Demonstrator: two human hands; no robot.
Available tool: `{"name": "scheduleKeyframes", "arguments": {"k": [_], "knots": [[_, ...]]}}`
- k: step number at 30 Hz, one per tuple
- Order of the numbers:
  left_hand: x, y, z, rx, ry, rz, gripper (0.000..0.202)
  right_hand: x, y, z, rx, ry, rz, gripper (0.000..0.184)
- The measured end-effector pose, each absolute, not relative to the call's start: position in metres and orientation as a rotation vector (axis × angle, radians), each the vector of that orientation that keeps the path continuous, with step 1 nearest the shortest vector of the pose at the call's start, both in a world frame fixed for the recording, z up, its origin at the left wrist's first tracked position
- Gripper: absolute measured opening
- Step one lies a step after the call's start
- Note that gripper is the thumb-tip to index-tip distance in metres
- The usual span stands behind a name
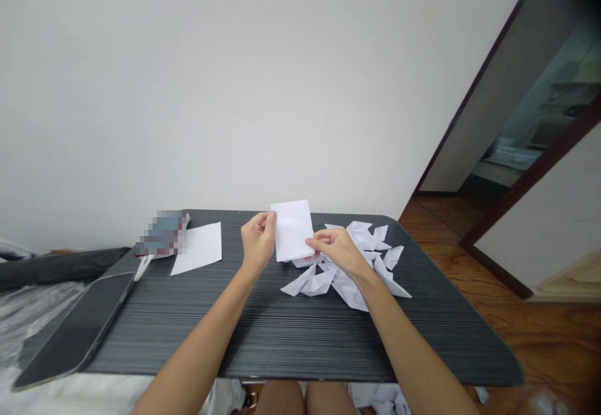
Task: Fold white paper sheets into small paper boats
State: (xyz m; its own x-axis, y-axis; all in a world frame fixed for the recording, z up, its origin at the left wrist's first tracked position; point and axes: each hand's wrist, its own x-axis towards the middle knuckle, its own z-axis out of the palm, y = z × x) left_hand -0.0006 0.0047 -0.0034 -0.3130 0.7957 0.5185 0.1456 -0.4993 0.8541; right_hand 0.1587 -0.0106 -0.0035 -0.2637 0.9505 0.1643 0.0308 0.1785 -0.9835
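Note:
A folded sheet of white paper (292, 230) is held up above the dark table, its layers showing along the lower edge. My left hand (258, 240) pinches its left edge between thumb and fingers. At the lower right corner, my right hand (337, 247) grips it, thumb in front and fingers partly behind. Below and to the right lies a pile of folded white paper pieces (394, 274) with pointed ends. My right forearm hides part of that pile.
The dark ribbed table (188, 321) stands against a white wall. At left are a flat white sheet (201, 248), a blurred book-like object (162, 233) and a black-screened tablet or phone (77, 327). A doorway opens at right above a wooden floor (469, 277).

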Motion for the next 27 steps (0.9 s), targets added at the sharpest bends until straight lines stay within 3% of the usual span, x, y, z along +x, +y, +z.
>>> {"name": "scheduleKeyframes", "arguments": {"k": [6, 11, 14, 20, 24, 27], "knots": [[-0.014, 0.014, -0.001, 1.340, 1.271, 2.008, 0.024, 0.165, -0.013, -0.005, -0.895, -1.681, 1.363, 0.022], [-0.019, 0.015, 0.001, 1.299, 1.298, 2.105, 0.022, 0.171, -0.008, -0.003, -0.936, -1.561, 1.161, 0.029], [-0.007, 0.008, -0.003, 1.412, 1.238, 1.976, 0.023, 0.168, -0.007, -0.002, -0.884, -1.477, 1.154, 0.035], [0.002, 0.002, -0.003, 1.510, 0.999, 1.739, 0.023, 0.165, -0.005, -0.008, -0.982, -1.442, 1.099, 0.029], [-0.009, 0.007, 0.005, 1.509, 0.830, 1.536, 0.041, 0.169, -0.001, -0.011, -0.996, -1.404, 0.994, 0.027], [-0.011, 0.008, 0.003, 1.603, 0.878, 1.314, 0.033, 0.168, 0.000, -0.012, -0.960, -1.339, 0.986, 0.029]]}}
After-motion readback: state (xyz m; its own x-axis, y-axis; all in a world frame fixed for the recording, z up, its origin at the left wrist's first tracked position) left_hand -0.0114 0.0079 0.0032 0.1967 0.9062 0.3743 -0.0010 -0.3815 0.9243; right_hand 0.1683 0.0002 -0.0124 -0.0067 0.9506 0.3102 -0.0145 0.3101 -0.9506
